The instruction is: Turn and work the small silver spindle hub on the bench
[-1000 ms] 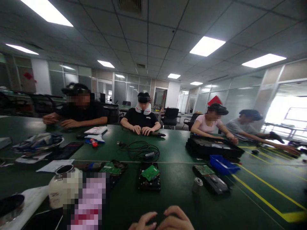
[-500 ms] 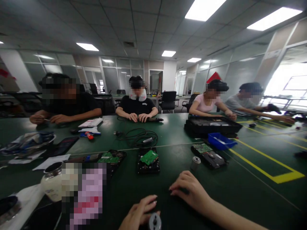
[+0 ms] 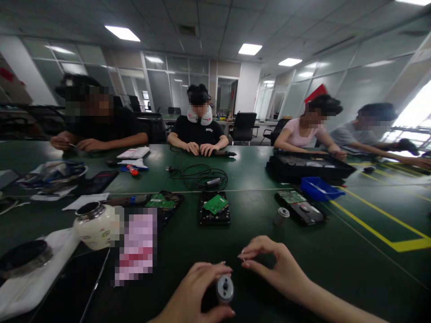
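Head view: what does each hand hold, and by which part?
Left hand grips a small metal cylinder by its side; whether the pinching right hand holds anything cannot be told.

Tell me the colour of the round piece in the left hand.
Silver-grey, dark at its centre. The round piece shows best in the head view.

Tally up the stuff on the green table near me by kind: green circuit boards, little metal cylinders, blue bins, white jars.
Green boards: 3
Metal cylinders: 2, one in left hand
Blue bins: 1
White jars: 1
Total: 7
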Tool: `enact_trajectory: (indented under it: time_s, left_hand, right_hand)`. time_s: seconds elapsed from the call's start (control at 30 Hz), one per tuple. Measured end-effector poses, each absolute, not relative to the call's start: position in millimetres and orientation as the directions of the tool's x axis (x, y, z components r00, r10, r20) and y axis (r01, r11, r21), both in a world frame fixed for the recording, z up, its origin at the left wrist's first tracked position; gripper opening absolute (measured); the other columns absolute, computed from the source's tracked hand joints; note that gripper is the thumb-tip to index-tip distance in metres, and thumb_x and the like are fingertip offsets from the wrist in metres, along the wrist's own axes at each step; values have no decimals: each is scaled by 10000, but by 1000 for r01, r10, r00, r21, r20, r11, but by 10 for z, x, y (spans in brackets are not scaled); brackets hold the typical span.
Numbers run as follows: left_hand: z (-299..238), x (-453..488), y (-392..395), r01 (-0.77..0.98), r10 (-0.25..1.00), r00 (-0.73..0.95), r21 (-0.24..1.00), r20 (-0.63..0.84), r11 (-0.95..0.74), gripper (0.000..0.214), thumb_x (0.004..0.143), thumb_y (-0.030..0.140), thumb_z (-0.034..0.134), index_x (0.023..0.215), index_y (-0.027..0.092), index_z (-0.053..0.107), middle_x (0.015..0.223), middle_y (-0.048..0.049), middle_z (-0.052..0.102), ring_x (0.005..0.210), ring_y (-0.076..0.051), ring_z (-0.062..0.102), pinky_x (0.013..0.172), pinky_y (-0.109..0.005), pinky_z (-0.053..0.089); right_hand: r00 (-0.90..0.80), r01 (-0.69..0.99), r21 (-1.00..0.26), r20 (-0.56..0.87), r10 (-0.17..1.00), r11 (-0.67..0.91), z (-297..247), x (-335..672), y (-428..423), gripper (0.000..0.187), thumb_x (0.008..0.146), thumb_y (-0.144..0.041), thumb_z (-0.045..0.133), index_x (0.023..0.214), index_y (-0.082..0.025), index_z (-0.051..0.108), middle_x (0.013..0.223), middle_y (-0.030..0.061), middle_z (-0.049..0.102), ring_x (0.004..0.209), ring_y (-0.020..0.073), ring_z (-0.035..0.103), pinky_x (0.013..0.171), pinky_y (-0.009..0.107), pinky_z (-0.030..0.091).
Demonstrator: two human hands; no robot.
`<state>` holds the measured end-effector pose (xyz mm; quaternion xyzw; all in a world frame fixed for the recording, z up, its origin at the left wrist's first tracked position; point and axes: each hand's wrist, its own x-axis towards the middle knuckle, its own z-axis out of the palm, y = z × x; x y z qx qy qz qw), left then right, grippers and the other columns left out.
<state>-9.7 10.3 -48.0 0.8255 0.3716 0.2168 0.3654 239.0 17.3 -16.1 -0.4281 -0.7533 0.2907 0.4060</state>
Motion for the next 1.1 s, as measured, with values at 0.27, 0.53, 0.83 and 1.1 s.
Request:
enact_trajectory:
  time_s: [0.27,0.53,0.83,1.1]
  left_hand:
    - [-419,-66,99,476,770,628,728,111,-493,583,733,408,797,1235,197,592,1262,-102,640,1155,-298,572,987,-450,476]
    - [-376,-67,80,452,759,641,744,113,-492,478,759,408,781,1171,228,619,1270,-69,645,1171,-284,562,1003,-430,457]
    - [-404,-66,47,440,781,610,762,134,-475,476,753,375,795,1180,255,624,1261,-48,642,1157,-272,553,1006,-428,444]
    - [-336,-57,43,435,775,622,774,112,-461,453,761,352,789,1174,269,623,1206,-23,669,1148,-262,553,1008,-421,436]
  right_hand:
    - [-403,279,-771,447,799,572,-73,2015,-10,80,811,-223,745,887,-231,722,820,9,744,808,155,666,756,286,518]
    - [-374,245,-758,501,780,605,-94,1995,4,41,839,-179,702,817,-214,705,776,19,734,758,154,663,716,276,520]
    - [-379,250,-795,445,812,552,-133,1969,-23,85,824,-158,701,763,-218,700,778,23,722,801,168,665,732,287,532]
    - [-346,334,-755,459,819,564,-36,2084,-47,243,827,-213,681,1063,-220,625,733,8,675,788,184,630,806,355,479]
